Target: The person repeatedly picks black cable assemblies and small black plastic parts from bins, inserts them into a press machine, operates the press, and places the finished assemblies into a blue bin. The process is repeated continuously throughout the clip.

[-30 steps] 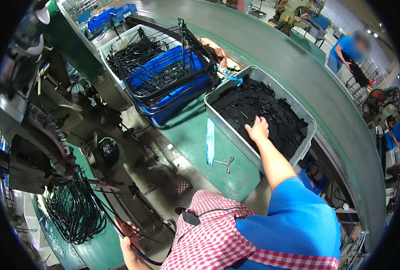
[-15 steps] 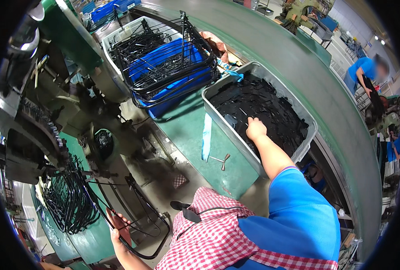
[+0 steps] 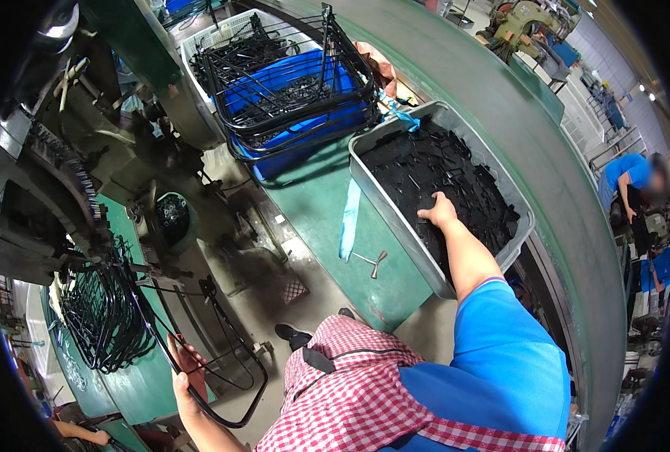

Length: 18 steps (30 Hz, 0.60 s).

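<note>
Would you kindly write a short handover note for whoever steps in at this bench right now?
Left hand: gripping a black wire frame low beside the green machine table.
Right hand: reaching into the grey bin, fingers on the small black parts; nothing visibly lifted.
Nearby: stacked wire frames at left, more in the blue crate.
Done: frame in hand.
Left: no part is on that frame yet.
</note>
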Motion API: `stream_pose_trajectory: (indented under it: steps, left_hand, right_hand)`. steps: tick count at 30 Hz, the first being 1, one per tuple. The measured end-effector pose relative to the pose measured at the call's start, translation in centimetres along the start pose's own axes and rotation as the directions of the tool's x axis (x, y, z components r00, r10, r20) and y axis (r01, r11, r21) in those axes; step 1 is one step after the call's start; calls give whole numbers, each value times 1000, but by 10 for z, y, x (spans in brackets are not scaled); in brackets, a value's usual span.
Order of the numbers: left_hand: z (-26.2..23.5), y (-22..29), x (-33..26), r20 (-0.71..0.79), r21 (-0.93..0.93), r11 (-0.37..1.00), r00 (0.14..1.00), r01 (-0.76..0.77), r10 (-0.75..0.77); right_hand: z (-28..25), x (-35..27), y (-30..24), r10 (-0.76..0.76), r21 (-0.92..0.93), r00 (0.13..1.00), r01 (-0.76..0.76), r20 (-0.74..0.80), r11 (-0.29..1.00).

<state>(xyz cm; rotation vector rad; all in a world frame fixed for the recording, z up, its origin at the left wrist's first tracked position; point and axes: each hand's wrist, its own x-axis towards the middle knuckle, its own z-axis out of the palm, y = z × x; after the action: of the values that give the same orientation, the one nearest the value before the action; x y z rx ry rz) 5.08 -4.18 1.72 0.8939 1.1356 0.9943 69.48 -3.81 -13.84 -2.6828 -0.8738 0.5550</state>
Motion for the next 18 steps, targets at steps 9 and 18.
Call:
stream_pose_trajectory:
  steps: [9,18]
  left_hand:
    - [8,-9,6,58,-90,995,998,-35,40]
    - [-26,-16,4,116,-132,991,992,-27,43]
  right_hand:
    - [-12,5,15,6,541,987,83,-161,837]
    - [-34,-108,-150,-293,900,950,29,111,435]
